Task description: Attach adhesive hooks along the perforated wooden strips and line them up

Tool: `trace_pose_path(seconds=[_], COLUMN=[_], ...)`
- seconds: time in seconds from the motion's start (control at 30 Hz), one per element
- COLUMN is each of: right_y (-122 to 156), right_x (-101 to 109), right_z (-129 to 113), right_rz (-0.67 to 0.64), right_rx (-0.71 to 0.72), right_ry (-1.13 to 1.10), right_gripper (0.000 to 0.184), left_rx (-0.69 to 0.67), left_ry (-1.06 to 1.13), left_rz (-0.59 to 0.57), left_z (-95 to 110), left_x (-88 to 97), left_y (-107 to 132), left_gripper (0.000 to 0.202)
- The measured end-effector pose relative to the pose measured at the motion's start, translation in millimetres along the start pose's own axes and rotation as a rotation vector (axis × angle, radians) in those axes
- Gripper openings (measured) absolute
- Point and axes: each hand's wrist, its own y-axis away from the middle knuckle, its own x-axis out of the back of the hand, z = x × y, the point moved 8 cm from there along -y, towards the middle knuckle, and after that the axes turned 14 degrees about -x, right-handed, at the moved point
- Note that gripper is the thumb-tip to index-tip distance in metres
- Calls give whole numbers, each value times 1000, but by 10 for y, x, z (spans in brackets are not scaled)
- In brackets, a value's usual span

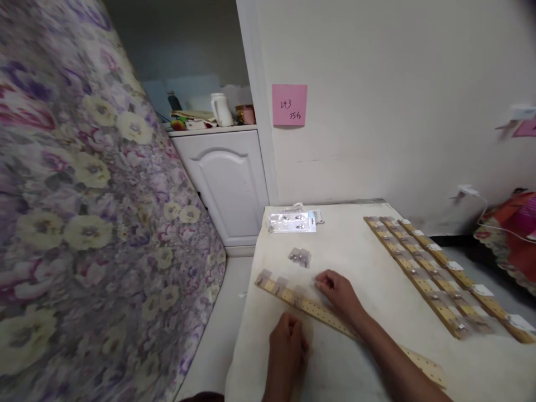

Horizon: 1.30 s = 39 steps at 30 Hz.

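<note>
A long perforated wooden strip [318, 311] lies at a slant on the table, with several small clear cards [278, 285] bearing shiny bits standing along its far left part. Just below the strip, my left hand [287, 338] is closed, fingertips together near the third card. My right hand [337, 290] hovers on the strip's far side, thumb and fingers pinched; its forearm crosses over the strip and hides part of it. Whatever either hand holds is too small or hidden to make out. Beyond the strip lies a little pile of similar clear cards [300, 257].
Three wooden strips [419, 273] with rows of small cards lie along the table's right side. Clear packaging [292, 221] rests at the back left of the table [335, 240]. A floral curtain [100, 212] hangs at the left, and a white cabinet [226, 184] stands behind.
</note>
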Motion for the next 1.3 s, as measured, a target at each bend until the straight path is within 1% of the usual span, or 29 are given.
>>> trace_pose_path(seconds=[0.1,0.2,0.3,0.4,0.5,0.6,0.77,0.83,0.9,1.0,1.13,1.3], right_y=[-367,-592,-667,-660,-572,-385,-6,109,197,310,461,574], right_x=[-75,-198,-271,-276,-212,-80,149,201,236,263,295,391], right_z=[-96,-129,-99,-41,39,149,310,355,392,450,481,461], right_rz=[52,91,99,44,-53,-128,-188,-208,-222,-248,-305,-368], right_rx=[-52,-114,-157,-172,-173,-188,-238,-260,-269,-278,-255,-202], right_ry=[1,27,30,-20,-114,-224,-393,-456,-512,-577,-654,-775], right_gripper=[12,12,10,12,16,19,25,27,25,21,19,20], left_rx=[21,16,3,11,-9,-27,-128,-158,-185,-212,-253,-428], left_ry=[26,44,51,63,73,52,-29,-27,-11,16,-3,-147], left_rz=[2,12,6,6,0,-25,-33,-33,-30,-54,-83,-53], left_z=[-20,15,66,81,102,121,235,287,339,396,494,787], left_x=[-15,-10,-5,-2,-10,-22,-3,-13,-42,-141,-313,-548], left_y=[13,28,32,37,46,66,98,112,131,168,187,105], left_gripper=[14,14,14,14,14,12,12,12,14,16,13,29])
